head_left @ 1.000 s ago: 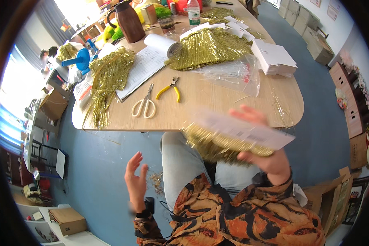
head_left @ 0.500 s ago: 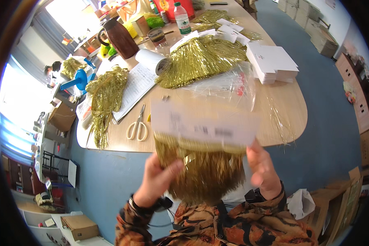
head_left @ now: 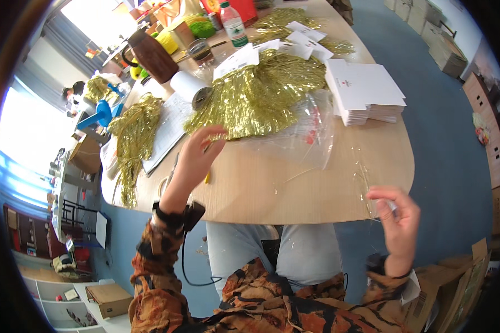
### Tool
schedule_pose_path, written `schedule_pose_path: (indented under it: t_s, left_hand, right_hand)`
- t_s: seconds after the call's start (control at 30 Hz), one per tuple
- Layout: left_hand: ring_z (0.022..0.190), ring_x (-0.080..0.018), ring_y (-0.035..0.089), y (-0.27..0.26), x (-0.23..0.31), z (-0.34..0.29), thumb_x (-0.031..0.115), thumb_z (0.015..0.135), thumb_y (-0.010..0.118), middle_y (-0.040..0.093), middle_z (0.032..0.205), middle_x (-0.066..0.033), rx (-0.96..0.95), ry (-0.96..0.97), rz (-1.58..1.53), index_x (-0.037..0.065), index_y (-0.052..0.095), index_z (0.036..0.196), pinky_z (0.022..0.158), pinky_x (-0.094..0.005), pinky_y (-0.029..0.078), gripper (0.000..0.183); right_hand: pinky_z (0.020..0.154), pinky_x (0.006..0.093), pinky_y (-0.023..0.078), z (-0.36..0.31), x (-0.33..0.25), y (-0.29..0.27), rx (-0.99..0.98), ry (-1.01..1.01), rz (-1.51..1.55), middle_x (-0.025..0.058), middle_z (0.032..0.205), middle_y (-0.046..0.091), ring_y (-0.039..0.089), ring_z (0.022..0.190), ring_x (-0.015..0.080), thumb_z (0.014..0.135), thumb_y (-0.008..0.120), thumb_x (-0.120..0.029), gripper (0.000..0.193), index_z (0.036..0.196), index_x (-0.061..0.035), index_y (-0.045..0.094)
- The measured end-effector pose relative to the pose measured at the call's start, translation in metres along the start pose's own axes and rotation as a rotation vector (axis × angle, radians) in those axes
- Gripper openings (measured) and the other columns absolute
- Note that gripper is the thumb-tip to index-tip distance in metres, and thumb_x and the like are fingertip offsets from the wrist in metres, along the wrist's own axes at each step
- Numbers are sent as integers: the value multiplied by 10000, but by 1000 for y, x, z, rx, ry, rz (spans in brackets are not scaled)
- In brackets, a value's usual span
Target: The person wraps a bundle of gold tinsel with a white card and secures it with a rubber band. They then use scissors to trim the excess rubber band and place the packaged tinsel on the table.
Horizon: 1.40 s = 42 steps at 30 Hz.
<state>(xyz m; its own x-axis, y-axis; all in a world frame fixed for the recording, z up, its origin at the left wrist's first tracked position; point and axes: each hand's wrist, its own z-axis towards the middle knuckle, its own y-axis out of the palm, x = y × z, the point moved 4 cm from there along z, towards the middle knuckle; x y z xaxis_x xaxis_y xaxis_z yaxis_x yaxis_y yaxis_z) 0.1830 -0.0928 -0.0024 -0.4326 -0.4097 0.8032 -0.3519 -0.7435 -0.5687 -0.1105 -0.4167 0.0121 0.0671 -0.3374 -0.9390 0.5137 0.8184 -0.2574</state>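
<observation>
My left hand (head_left: 199, 160) reaches over the table beside the near edge of a gold tinsel fringe pile (head_left: 255, 102), fingers loosely bent and apart, holding nothing visible. White header cards (head_left: 236, 60) top the bundles in that pile. My right hand (head_left: 399, 222) hovers at the table's near right edge, open with its thumb apart from the fingers, close to some loose gold strands (head_left: 363, 180). Scissors (head_left: 164, 186) lie partly hidden behind my left forearm. A clear plastic bag (head_left: 311, 136) rests against the fringe.
White cards (head_left: 366, 91) are stacked at the right. Another tinsel bunch (head_left: 136, 139), a written sheet (head_left: 169, 125) and a white roll (head_left: 189, 86) lie left. Farther back stand a brown jug (head_left: 153, 55), a glass jar (head_left: 200, 50) and a bottle (head_left: 234, 25).
The carded gold fringe bundle between my hands has been let go and now lies on the pile. My left hand moved forward and left; my right hand moved right.
</observation>
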Motion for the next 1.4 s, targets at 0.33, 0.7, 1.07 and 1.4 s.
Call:
schedule_pose_path:
  t_s: [0.33,0.7,1.07,1.4]
  left_hand:
    - [1041,-165,726,-46,-2,-117,61,1035,617,725,1064,-88,191,-222,-50,-35,696,1137,916,-300,559,160]
    - [944,-130,745,-127,-72,-203,84,1046,600,764,965,-71,427,-373,-28,2,702,1160,802,-262,557,173]
    - [885,-240,749,-218,-137,-192,182,986,673,775,956,-115,644,-324,613,100,753,1130,790,-342,563,184]
    - [1110,-318,617,-232,-191,-152,185,894,716,695,1081,-86,514,-346,904,126,771,1060,921,-430,536,185]
  right_hand:
    - [1230,421,337,169,70,-37,-98,-410,-947,130,1636,396,374,1501,338,936,648,9,734,1603,-88,358]
    - [1032,400,523,202,103,-55,16,-567,-1116,123,1342,686,642,1240,311,986,588,15,362,1338,-26,663]
    - [921,342,583,176,40,-80,335,-824,-1025,77,1238,749,725,1096,236,1042,597,-35,248,1259,-24,717]
    - [923,337,564,188,13,-92,456,-927,-987,82,1140,757,717,1042,252,979,673,-3,144,1110,-16,733]
